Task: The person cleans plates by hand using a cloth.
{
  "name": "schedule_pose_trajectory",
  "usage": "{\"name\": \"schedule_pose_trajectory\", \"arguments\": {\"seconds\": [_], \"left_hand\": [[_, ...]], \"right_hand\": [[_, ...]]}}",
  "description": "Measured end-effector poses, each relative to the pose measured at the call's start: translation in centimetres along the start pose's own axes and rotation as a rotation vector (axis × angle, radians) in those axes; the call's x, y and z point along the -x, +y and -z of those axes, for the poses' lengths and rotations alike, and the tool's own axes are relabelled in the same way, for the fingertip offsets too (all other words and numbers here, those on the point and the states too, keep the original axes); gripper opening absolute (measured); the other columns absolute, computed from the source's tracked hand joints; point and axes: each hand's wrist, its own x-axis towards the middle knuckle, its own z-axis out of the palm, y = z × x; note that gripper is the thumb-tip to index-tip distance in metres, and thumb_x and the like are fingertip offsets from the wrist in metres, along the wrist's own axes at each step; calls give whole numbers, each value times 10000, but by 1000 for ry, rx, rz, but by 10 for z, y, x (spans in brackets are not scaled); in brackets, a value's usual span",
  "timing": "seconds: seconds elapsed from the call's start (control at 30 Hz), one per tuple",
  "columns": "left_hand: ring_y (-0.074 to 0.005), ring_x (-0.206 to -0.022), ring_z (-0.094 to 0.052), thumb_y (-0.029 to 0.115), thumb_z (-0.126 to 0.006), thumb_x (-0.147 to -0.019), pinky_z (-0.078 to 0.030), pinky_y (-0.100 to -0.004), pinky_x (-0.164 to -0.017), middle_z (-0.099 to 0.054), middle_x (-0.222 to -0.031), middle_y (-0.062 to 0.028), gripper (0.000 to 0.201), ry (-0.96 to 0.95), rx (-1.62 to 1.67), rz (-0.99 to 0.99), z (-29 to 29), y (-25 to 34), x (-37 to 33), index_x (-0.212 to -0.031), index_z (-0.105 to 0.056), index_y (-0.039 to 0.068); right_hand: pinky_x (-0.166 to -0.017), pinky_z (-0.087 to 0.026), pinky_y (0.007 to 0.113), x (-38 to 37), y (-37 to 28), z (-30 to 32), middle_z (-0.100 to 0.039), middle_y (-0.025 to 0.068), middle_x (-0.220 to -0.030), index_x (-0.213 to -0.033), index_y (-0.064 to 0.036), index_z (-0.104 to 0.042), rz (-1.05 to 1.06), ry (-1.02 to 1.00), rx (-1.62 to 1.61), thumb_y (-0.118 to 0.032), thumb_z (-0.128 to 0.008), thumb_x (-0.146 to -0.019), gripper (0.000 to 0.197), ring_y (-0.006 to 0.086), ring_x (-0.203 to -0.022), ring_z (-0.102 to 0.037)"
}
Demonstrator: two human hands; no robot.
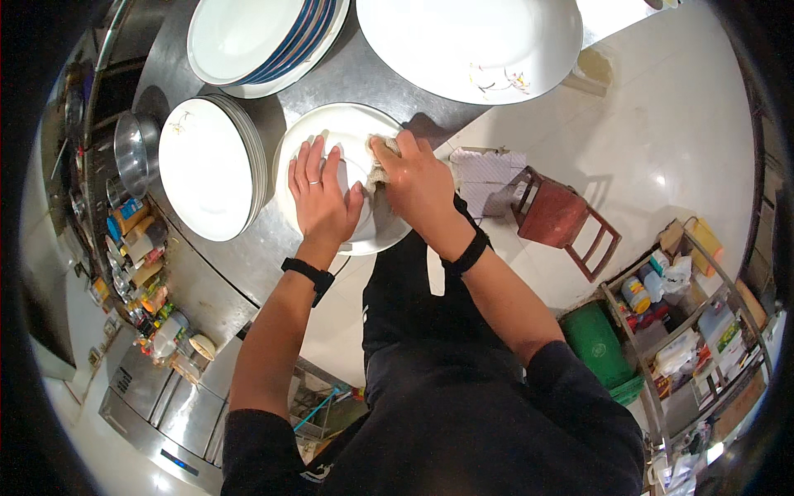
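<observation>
A white round plate [308, 135] lies on the steel table near its front edge. My left hand [321, 194] rests flat on the plate with its fingers spread, a ring on one of them. In my right hand [419, 186] is a bunched, light beige cloth [377, 171], pressed against the plate's right side; part of it is hidden under the fingers. To the left stands a stack of white plates [207, 169]. Farther back is another stack of plates [248, 37], some with blue rims. A large oval platter [475, 41] with a flower print sits at the back right.
A metal bowl [135, 153] stands left of the plate stack, with bottles and jars [141, 240] nearer. On the right are a brown wooden chair [556, 212], a green bin [597, 345] and a loaded shelf rack [691, 331]. The steel table's edge [451, 128] runs close by.
</observation>
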Motion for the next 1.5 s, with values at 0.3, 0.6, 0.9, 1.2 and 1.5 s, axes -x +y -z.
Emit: {"name": "schedule_pose_trajectory", "arguments": {"seconds": [0.3,0.6,0.9,1.2,1.5], "left_hand": [[-436,-1534,-260,254,-688,-875,-191,-627,-1243,-333,-1636,-199,673,14,-13,-19,-1,-2,3,-1468,-467,25],[-434,-1537,-260,258,-696,-872,-197,-632,-1238,-331,-1640,-200,683,1,-16,-17,0,-3,9,-1470,-463,26],[-441,-1544,-249,224,-667,-899,-173,-611,-1249,-300,-1653,-202,677,24,16,-37,1,-3,3,-1492,-423,8],[-442,-1545,-252,228,-671,-901,-191,-620,-1242,-309,-1654,-204,674,-13,11,-24,4,-2,4,-1491,-426,10],[-442,-1547,-254,230,-670,-905,-188,-620,-1243,-310,-1659,-202,675,4,12,-28,2,-3,5,-1497,-421,23]], "right_hand": [[-644,-573,402,20,-3,-4,-576,88,-1029,-1384,-175,-638,-67,3,25,-73,-728,-781,619,302,-903,-649],[-691,-577,440,57,1,1,-552,130,-1072,-1470,-230,-600,-140,-98,-79,-28,-757,-715,797,346,-942,-635],[-755,-561,480,83,7,-4,-542,145,-1073,-1493,-240,-587,-202,-133,-155,3,-763,-703,845,376,-970,-620],[-762,-565,459,79,23,-5,-558,156,-1094,-1528,-197,-519,-243,-117,-81,-49,-790,-752,836,368,-978,-633],[-746,-568,477,55,13,7,-578,157,-1075,-1456,-157,-587,-290,-155,-3,-25,-742,-763,722,392,-959,-662]]}}
